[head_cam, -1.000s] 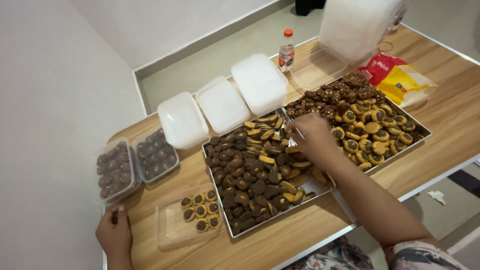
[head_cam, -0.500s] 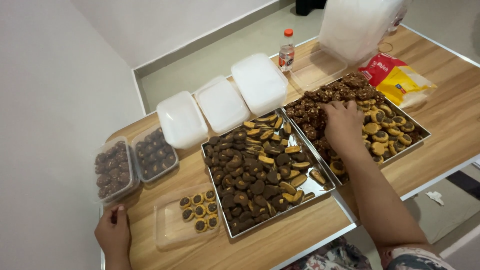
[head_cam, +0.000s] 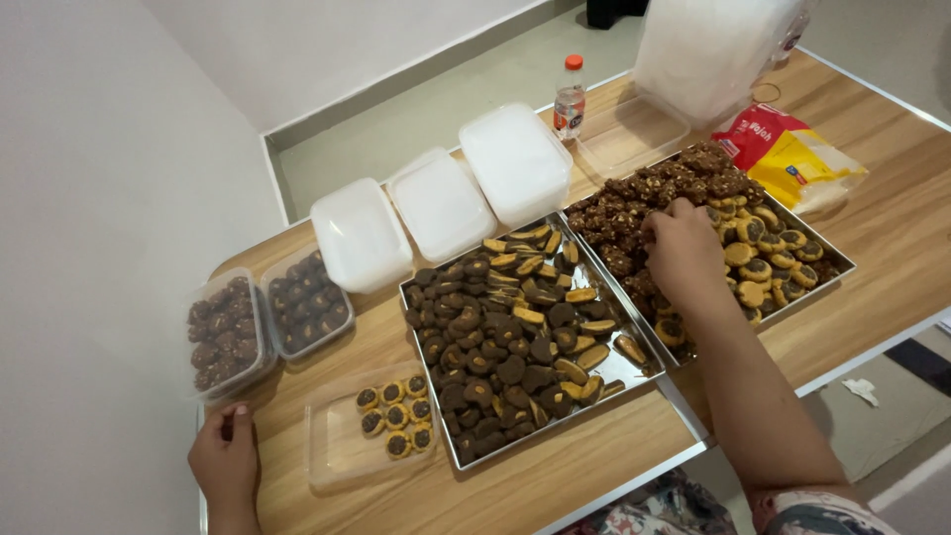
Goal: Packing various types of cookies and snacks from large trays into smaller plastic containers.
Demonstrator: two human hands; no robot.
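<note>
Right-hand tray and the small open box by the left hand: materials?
Right tray: likely metal, silvery and reflective along its thin rim. Open box: apparently clear thin plastic, wood grain showing through. Right hand is over the tray's cookies; left hand rests on the table edge.

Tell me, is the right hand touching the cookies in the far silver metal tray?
Touching. The head view shows the right hand lying on the cookies in the far silver metal tray, fingers curled among them.

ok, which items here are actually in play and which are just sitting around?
In play: right hand on the right tray of cookies; left hand by the open box.
Idle: lidded tubs, bottle, red-yellow bag, left tray.
</note>
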